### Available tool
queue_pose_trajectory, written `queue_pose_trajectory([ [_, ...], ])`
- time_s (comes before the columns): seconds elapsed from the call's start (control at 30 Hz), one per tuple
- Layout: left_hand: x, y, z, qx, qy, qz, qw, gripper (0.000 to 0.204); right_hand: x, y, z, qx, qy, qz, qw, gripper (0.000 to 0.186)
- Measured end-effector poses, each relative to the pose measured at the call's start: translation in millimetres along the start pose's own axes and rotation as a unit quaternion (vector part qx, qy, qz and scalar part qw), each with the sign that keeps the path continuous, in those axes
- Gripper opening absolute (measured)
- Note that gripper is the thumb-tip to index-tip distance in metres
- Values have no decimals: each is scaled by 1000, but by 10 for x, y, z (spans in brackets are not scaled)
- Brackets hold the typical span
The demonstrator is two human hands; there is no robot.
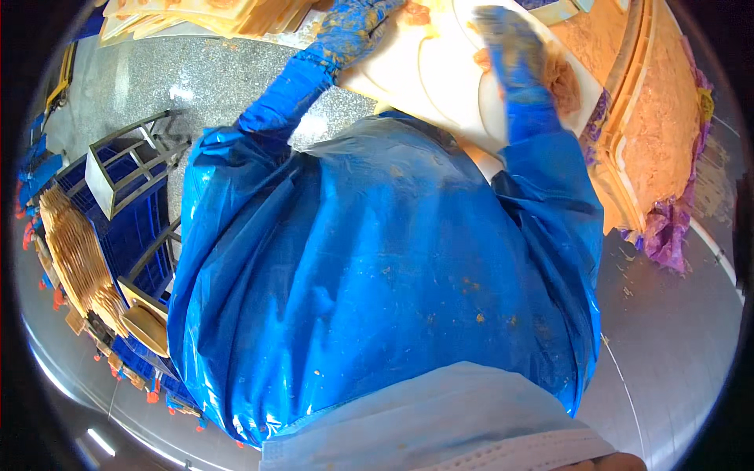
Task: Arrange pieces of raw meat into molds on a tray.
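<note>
My left hand (pixel 355 30), in a smeared blue glove, lies at the left side of a white board (pixel 452 82) with round outlines. Its fingers stretch toward the board and are partly cut off by the upper edge. My right hand (pixel 514 51), also gloved, is over the right part of the board, smeared by motion; I cannot make out its grip. Beside that hand sits a lump of pinkish-orange paste (pixel 562 88). A smaller bit of paste (pixel 416 13) lies near the left fingers.
A stack of thin yellowish sheets (pixel 208 17) stands at the upper left. Orange-pink paste (pixel 664 118) fills a large area at right, with purple plastic film (pixel 667 234) along its edge. A metal frame (pixel 129 161) and stacked pale boards (pixel 75 251) are at left.
</note>
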State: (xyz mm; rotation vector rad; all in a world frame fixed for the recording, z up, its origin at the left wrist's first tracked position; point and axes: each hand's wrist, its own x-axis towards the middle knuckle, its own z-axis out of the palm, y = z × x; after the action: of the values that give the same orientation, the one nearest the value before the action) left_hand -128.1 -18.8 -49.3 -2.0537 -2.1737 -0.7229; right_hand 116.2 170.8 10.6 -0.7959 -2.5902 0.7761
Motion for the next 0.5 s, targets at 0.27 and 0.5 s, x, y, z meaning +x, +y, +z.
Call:
queue_pose_trajectory([
  [0.27,90,-141,219,23,43,76,996,41,411,-324,891,-98,5,-6,995,18],
  [0.5,127,126,36,51,14,-10,999,35,501,-446,774,-262,-7,-39,964,18],
])
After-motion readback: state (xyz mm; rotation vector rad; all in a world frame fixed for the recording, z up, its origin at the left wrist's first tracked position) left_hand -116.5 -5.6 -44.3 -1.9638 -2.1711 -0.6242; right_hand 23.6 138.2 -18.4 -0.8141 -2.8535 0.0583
